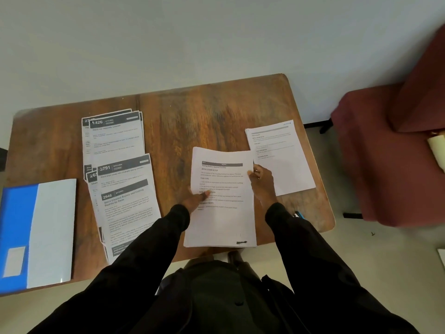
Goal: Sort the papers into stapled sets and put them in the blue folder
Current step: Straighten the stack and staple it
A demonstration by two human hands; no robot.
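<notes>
Paper like this thin white paper stack (pixel 220 196) at the brown wooden desk's (pixel 204 112) near edge should be light, floppy and slippery; take it by an edge. The left hand (pixel 192 201) presses it, fingers straight; the right hand (pixel 261 182) pinches its right edge. Dark-headed sheets (pixel 125 189) read "KITCHEN", "2946 Store Cleaned Knives". The blue folder (pixel 16 225) lies at the left near corner.

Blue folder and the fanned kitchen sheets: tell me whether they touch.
Apart. The head view shows a strip of bare wooden table between the blue folder and the fanned kitchen sheets.
</notes>
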